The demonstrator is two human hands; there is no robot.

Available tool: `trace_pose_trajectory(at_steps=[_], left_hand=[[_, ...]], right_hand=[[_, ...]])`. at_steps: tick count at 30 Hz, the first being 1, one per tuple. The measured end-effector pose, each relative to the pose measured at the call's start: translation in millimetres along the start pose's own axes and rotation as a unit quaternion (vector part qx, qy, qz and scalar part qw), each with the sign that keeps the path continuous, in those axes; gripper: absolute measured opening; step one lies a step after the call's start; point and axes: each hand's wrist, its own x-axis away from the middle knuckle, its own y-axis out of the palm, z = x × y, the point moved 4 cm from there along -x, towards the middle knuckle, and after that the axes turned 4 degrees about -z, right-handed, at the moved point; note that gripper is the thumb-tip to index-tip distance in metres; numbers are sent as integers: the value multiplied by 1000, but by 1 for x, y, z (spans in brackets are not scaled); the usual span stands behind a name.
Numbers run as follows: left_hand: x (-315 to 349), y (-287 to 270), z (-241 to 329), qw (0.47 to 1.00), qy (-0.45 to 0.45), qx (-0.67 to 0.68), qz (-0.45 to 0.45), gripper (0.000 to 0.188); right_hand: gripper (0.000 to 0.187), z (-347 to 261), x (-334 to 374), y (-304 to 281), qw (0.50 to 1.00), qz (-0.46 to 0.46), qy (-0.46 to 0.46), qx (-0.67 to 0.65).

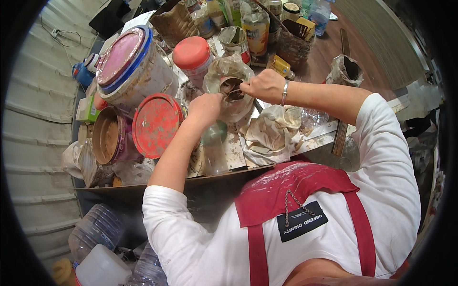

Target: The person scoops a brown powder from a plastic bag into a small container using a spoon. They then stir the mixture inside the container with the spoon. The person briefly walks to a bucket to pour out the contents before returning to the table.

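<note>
A crumpled clear plastic bag (pixel 220 70) surrounds a round, open container (pixel 231 82) with brownish material inside. My left hand (pixel 206 109) is closed at the near left side of the bag, its fingertips gripping the plastic by the opening. At the container's right rim my right hand (pixel 265 87) is closed in a fist-like pinch; what sits between its fingers is too small to make out. Just below the bag lies a crumpled, stained off-white bag (pixel 271 131). A clear plastic bottle (pixel 213 150) lies beneath my left wrist.
Left of my hands stand a red-lidded tub (pixel 159 125), a large white bucket (pixel 143 66), a brown-filled bucket (pixel 108 135) and a jar with a red lid (pixel 192 53). Cut bottles and jars crowd the back. A yellow box (pixel 281 66) lies beyond my right hand.
</note>
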Motion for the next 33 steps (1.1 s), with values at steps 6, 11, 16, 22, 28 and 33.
trace_pose_trajectory(at_steps=[6,11,16,22,28,33], left_hand=[[1,-2,3,1000,-2,-11,-10,13],[3,0,1,1000,2,-2,5,8],[2,1,3,1000,-1,-9,13,7],[0,3,1,1000,-10,-9,6,13],[-1,8,0,999,-33,26,7,19],[2,12,-3,998,-45,45,11,24]], right_hand=[[13,0,-4,4,999,-24,26,-12],[17,2,-4,2,993,-88,59,-58],[16,-1,4,6,991,-92,65,-72],[12,-5,7,6,998,-57,6,-31],[9,-5,10,15,999,-24,-23,-7],[9,-1,4,2,999,-45,9,-16]])
